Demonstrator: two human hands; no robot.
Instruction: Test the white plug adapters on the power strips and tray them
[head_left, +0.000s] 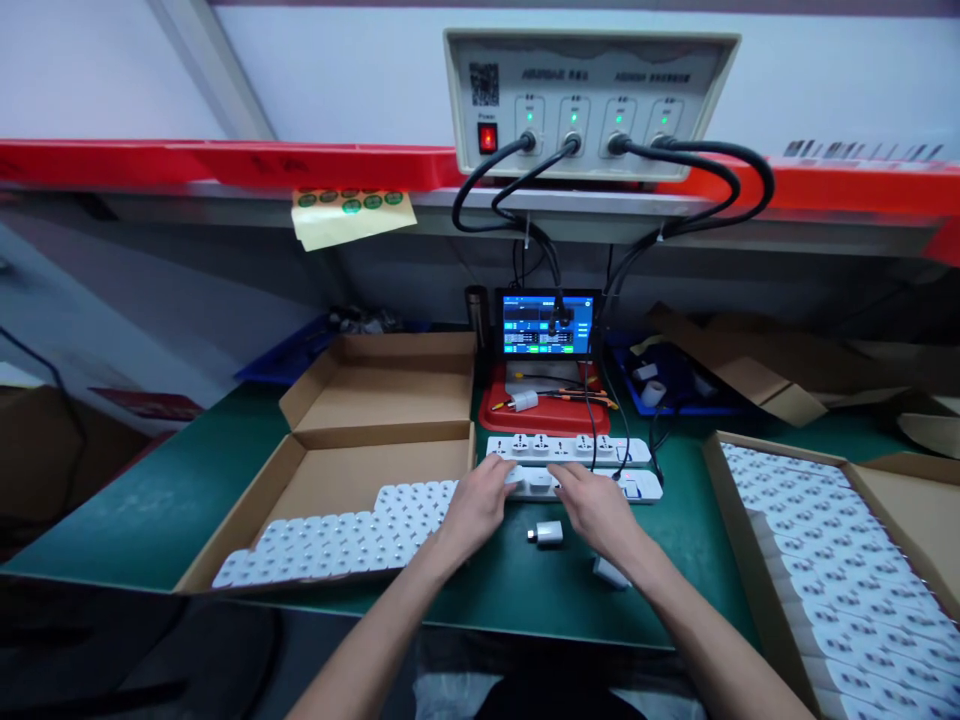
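A white power strip (646, 487) lies across the bench, and both my hands are at its sockets. My left hand (478, 503) has its fingers closed round a small white charger (516, 474) at the strip's left part. Bent fingers of my right hand (598, 508) press together at the middle of the strip; what they grip is hidden. Between the hands a white charger (540, 482) sits in the strip. In front of it lies a loose white charger (550, 532), and another white charger (611, 572) is partly covered by my right forearm.
Behind is a second power strip (499, 447), then a red tray (491, 418) and a lit screen (547, 340). Cardboard boxes (300, 475) with white chargers flank the hands, one more box (750, 560) on the right. Black cables hang from the tester (592, 60) above.
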